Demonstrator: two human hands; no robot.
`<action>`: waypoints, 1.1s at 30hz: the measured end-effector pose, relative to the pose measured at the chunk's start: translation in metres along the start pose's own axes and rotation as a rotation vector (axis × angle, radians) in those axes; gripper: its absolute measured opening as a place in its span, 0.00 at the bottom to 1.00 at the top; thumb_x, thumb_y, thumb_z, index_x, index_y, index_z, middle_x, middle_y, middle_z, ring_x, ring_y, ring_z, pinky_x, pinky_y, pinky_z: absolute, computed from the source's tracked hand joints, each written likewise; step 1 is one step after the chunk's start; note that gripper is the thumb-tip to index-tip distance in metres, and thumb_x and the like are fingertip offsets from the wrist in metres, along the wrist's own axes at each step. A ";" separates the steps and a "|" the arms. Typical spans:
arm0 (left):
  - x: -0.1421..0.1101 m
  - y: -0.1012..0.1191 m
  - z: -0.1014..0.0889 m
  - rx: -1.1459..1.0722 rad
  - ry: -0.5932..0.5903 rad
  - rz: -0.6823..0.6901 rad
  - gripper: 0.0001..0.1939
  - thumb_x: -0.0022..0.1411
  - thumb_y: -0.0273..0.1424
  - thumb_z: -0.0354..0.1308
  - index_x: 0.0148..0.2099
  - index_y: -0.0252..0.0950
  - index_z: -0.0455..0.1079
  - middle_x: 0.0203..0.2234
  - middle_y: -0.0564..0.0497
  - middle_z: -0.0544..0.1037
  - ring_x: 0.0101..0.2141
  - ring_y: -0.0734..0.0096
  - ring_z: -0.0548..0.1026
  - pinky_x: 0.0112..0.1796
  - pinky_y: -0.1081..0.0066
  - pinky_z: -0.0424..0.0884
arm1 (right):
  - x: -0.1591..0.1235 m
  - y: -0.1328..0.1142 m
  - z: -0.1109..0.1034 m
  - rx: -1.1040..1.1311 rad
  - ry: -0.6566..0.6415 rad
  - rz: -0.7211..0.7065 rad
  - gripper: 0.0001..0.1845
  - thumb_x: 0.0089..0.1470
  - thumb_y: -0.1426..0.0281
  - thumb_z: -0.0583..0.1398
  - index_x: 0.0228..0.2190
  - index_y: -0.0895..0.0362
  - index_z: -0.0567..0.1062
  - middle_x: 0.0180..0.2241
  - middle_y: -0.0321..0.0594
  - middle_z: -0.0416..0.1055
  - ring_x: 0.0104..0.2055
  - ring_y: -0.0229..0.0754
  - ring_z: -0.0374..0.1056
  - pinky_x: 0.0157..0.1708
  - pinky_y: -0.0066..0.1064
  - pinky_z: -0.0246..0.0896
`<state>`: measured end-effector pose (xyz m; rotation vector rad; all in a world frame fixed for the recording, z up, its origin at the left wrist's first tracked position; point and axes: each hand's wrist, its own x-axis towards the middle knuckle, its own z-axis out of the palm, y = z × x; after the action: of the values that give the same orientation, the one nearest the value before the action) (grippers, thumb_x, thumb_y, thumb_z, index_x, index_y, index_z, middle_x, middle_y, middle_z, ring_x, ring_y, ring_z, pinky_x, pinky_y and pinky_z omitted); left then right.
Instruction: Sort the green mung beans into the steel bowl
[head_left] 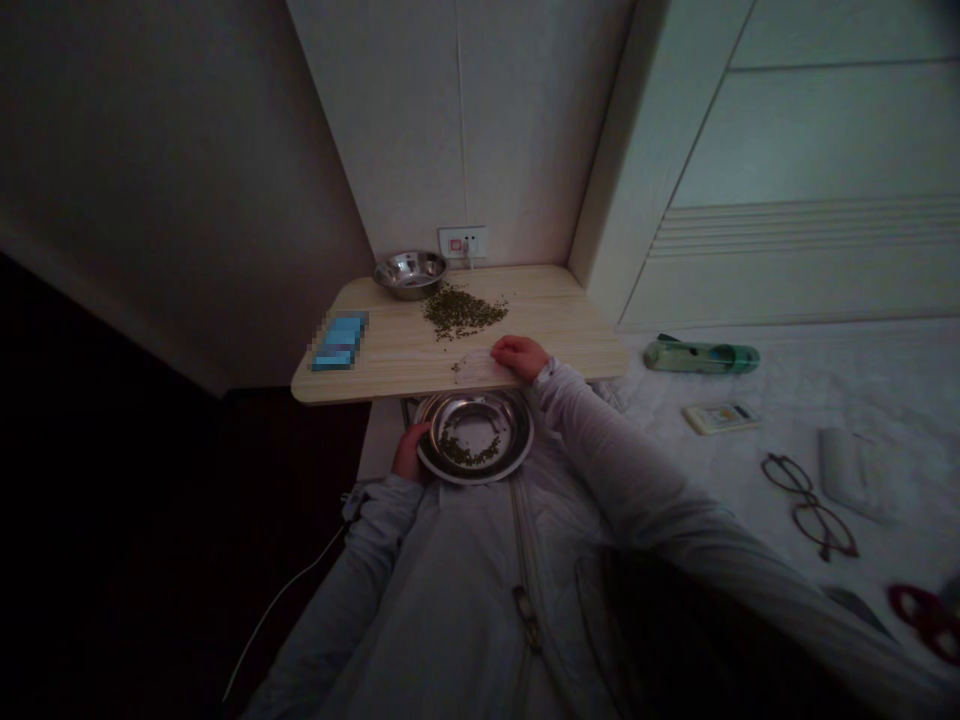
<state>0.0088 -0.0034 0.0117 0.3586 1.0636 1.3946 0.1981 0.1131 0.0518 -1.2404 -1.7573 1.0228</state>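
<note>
My left hand (411, 452) is closed on the left rim of a wide, shallow metal bowl (523, 430), held just below the front edge of the wooden table (375, 385). Small green-brown pieces (466, 455), like seeds or beans, lie in its bottom. Over the table near that edge is my right hand (520, 356), its fingers curled together. Something pale and thin shows beside the fingertips, too faint to name, with a few pieces next to it. Farther back, a loose pile of the same pieces (461, 312) is spread on the tabletop.
A second metal bowl (411, 275) stands at the table's back left, and a blurred blue item (340, 341) lies at the left. Behind is a wall socket (463, 242). On the bed at right are a green bottle (701, 355), a phone (721, 417) and glasses (810, 505).
</note>
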 end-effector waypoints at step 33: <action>-0.004 0.002 0.004 -0.002 0.004 -0.015 0.04 0.38 0.29 0.55 0.17 0.35 0.65 0.12 0.53 0.70 0.22 0.71 0.71 0.25 0.75 0.67 | 0.000 0.000 0.001 -0.078 -0.013 0.014 0.11 0.39 0.64 0.54 0.23 0.59 0.68 0.17 0.31 0.65 0.19 0.29 0.53 0.23 0.24 0.49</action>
<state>0.0112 -0.0054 0.0169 0.3452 1.0662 1.3834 0.1975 0.1129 0.0516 -1.2982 -1.8160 0.9802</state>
